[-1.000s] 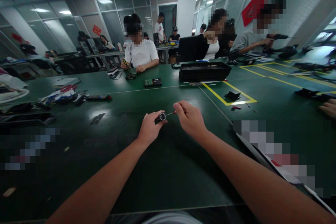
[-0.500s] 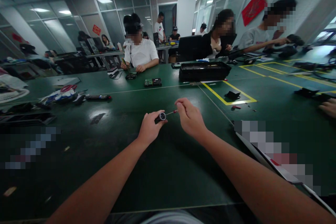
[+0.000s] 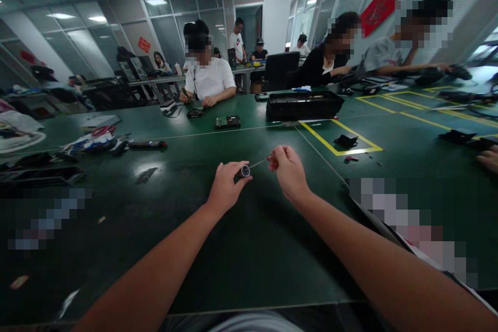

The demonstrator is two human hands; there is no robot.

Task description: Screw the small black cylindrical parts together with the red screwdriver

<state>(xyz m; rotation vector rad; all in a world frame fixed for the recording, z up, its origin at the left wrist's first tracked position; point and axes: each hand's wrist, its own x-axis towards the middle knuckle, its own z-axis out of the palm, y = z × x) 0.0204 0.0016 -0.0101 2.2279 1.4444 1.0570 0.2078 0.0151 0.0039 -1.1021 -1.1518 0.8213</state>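
Note:
My left hand (image 3: 227, 187) is closed around a short dark cylinder with a silver rim (image 3: 245, 170), its round end facing me. Fingers and thumb grip it from the side; its inner parts are too small to make out. My right hand (image 3: 288, 174) pinches the red end of a thin small screwdriver (image 3: 258, 163). The bare metal shaft runs leftward to the cylinder's far side; whether its tip touches is hidden. Both hands are held above the green table (image 3: 249, 249).
Ahead stand a long black tray (image 3: 304, 106) and a circuit board (image 3: 227, 122). A black bracket (image 3: 346, 140) lies inside yellow tape. To the left are a dark pen-like tool (image 3: 148, 144) and a tangled heap (image 3: 97, 137). A person in white (image 3: 210, 78) sits opposite.
My right hand has moved slightly right and turned, its fingers now curled more around the red end. More of the shaft shows. The left hand and cylinder have shifted slightly right.

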